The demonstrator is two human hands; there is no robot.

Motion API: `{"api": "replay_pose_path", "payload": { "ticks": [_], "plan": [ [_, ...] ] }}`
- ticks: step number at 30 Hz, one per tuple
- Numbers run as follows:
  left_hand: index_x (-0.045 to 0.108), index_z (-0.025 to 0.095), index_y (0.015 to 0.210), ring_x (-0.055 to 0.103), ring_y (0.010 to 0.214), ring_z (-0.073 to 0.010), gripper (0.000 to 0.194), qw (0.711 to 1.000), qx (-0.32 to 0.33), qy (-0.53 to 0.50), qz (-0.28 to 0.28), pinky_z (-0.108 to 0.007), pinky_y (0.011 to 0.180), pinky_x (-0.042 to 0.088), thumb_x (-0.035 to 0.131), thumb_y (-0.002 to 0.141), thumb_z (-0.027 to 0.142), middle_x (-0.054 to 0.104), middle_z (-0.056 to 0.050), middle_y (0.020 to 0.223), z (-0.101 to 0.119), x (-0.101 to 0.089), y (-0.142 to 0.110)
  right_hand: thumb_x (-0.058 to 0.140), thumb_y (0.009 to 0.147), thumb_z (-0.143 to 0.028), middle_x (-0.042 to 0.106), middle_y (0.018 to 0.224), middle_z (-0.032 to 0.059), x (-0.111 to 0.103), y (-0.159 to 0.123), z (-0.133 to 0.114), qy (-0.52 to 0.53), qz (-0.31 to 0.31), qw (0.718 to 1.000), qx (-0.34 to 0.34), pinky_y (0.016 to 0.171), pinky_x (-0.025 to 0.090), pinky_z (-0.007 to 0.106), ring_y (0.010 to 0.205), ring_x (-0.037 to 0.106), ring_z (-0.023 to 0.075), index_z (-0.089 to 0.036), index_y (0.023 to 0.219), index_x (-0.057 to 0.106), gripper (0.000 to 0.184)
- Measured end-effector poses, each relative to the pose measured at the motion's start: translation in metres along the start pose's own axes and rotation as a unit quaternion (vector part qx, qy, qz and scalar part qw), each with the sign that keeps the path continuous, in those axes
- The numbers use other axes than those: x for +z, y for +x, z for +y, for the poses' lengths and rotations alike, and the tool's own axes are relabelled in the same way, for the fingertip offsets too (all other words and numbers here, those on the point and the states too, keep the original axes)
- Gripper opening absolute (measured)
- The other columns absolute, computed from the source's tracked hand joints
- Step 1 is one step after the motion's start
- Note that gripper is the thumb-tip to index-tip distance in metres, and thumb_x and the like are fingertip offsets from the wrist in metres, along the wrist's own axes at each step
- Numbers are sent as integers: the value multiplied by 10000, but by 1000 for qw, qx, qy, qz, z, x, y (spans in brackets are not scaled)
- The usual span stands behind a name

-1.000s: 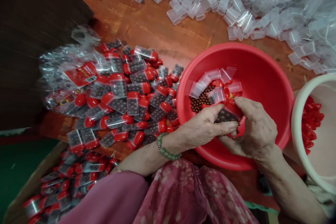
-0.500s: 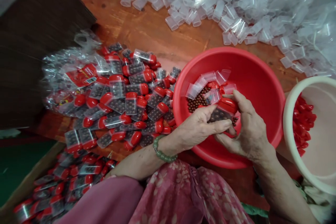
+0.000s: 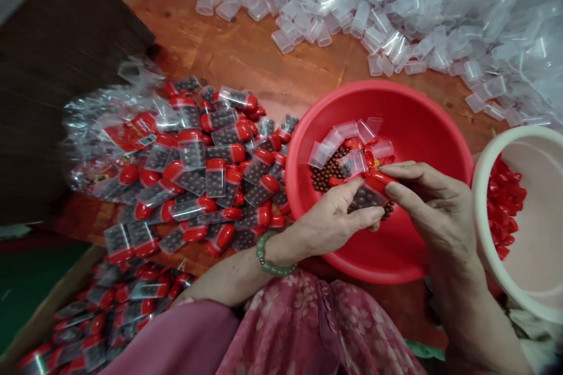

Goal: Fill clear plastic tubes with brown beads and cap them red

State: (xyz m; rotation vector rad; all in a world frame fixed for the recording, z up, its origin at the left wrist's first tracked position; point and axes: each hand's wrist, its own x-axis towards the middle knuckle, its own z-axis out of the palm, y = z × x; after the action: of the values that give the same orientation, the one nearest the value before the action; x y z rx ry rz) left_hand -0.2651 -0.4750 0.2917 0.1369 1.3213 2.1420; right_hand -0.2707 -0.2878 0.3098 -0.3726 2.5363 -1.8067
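Observation:
My left hand (image 3: 336,220) grips a small clear container filled with brown beads (image 3: 361,198) over the red basin (image 3: 422,129). My right hand (image 3: 433,205) pinches the red cap (image 3: 378,180) at the container's top end, with its fingers stretched along it. Inside the basin lie loose brown beads (image 3: 328,173), empty clear containers (image 3: 347,135) and red caps. A green bead bracelet (image 3: 269,261) circles my left wrist.
A heap of filled, red-capped containers (image 3: 206,170) lies left of the basin, partly on crinkled plastic. More fill a box (image 3: 101,310) at lower left. Empty clear containers (image 3: 387,6) are piled across the top. A white bucket with red caps (image 3: 505,205) stands at right.
My right hand has opened from curling round the container's end to pinching the red cap with straighter fingers. The view has drifted slightly; the left hand keeps its grip.

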Motion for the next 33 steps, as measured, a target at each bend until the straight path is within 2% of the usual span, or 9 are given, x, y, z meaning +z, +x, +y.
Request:
{"api": "replay_pose_path", "payload": {
  "ticks": [2,5,9,15,21,23,27,31,33],
  "plan": [
    [566,165,841,505,726,-107,173,999,-5,38,8,-278,757,424,672,901,287,573,18,763,1,2,0,774,901,-215,786,955,-25,4,1,0,26,38,999,28,815,605,224,864,738,111,-313,1041,803,173],
    [550,168,846,503,725,-108,141,999,-4,36,12,-278,749,435,638,907,259,566,20,761,2,4,0,798,874,-231,793,943,-8,14,-2,-2,33,77,995,50,781,619,238,839,744,124,-279,991,808,127],
    [541,171,904,500,725,-110,97,1000,6,18,21,-273,735,444,622,902,225,557,30,766,1,5,1,796,866,-211,800,939,0,23,-6,-4,-13,124,992,18,753,624,233,820,749,125,-262,972,798,117],
    [541,170,877,511,718,-108,125,1000,7,23,15,-282,748,445,626,914,252,567,27,749,-3,2,-1,753,890,-154,803,967,15,21,-7,2,-116,92,984,-96,784,643,282,859,768,158,-253,1033,761,174],
    [528,190,900,523,749,-134,166,991,3,110,74,-304,735,427,649,916,303,615,5,811,-4,5,-3,733,920,-215,792,961,41,18,-6,-1,-126,69,987,-66,791,664,341,866,772,191,-223,982,736,63],
    [537,185,901,515,740,-126,148,995,2,85,59,-294,726,421,645,913,285,603,12,796,-3,4,-3,726,921,-202,789,961,42,17,-7,-1,-126,62,987,-81,785,664,343,875,772,196,-225,992,729,75],
    [546,167,844,505,697,-102,230,999,-8,-51,5,-270,706,420,697,881,337,566,24,739,-2,0,-1,715,923,-191,778,1049,66,16,-8,2,-199,44,964,-172,825,649,370,959,762,228,-247,1169,687,254],
    [583,147,848,515,715,-98,375,994,-23,-102,14,-267,732,423,778,843,467,579,14,752,-3,-2,0,749,894,-444,726,1189,188,15,-8,3,-302,-33,922,-238,908,632,499,1117,720,341,-157,1439,510,660],
    [585,144,828,532,744,-105,424,993,-38,-112,21,-269,749,434,807,820,505,588,6,760,-2,-3,0,742,882,-496,707,1211,229,17,-7,4,-350,-37,899,-262,912,620,537,1132,706,372,-115,1492,442,779]
  ]
}}
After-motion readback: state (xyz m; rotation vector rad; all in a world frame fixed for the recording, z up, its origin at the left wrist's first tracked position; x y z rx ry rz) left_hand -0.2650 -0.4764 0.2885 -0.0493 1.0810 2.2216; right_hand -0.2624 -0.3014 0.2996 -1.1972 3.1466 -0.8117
